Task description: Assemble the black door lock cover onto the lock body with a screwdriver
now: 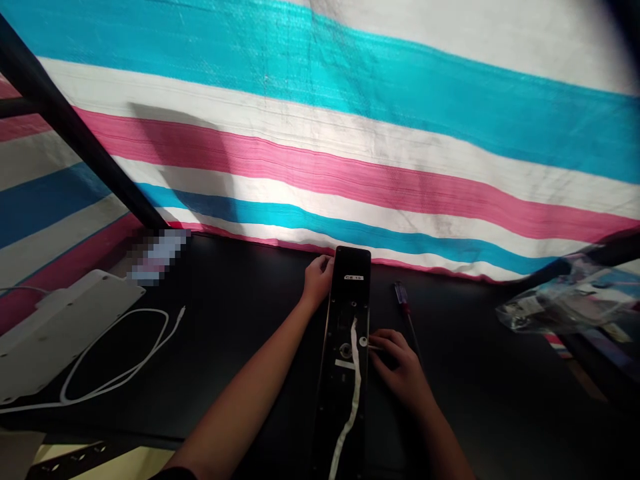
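A long black panel (345, 407) lies lengthwise in front of me, carrying a small white label near its far end and a white ribbon-like strip (356, 373) along its face. My left hand (319, 275) holds the panel's far left edge, its fingertips partly hidden by the panel. At the right edge, my right hand (397, 363) has its fingers closed beside a small round white piece (363, 342); a thin pale bit shows between the fingers, too small to name. Just right of that hand lies a screwdriver (401, 297) with a dark, red-ended handle.
On the black table (225, 347), a white power strip (65, 333) and a looped white cable (120, 387) lie at left. A clear plastic bag (565, 303) sits at right. Striped sheeting (320, 147) closes off the back, with a dark frame bar (85, 127) at left.
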Demonstrator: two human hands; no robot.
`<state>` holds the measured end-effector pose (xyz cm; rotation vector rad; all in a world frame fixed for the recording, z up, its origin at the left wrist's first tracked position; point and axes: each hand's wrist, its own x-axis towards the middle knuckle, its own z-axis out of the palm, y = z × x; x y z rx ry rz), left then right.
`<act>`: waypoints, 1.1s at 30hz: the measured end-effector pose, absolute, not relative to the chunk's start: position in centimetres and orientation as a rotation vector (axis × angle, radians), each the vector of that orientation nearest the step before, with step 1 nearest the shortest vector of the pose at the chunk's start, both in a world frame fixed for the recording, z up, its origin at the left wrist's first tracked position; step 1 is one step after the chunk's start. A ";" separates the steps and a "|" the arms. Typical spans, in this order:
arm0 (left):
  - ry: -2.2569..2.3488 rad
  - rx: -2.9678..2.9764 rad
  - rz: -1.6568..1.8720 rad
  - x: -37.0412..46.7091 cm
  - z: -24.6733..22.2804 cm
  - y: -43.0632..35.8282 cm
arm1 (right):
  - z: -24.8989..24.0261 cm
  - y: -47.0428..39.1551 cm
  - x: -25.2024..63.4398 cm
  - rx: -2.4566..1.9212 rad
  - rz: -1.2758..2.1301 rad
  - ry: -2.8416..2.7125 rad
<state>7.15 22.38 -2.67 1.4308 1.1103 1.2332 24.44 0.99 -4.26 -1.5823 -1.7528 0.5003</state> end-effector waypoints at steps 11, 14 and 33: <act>0.977 1.272 1.258 7.4 -3.2 22.6 | -4.1 1.0 24.3 -1.610 0.465 -1.738; 0.893 1.296 1.248 7.3 -3.0 22.4 | -4.2 1.1 24.3 -1.624 0.468 -1.751; 0.822 1.372 1.291 6.9 -2.7 22.2 | -5.1 1.0 24.3 -1.647 0.375 -1.755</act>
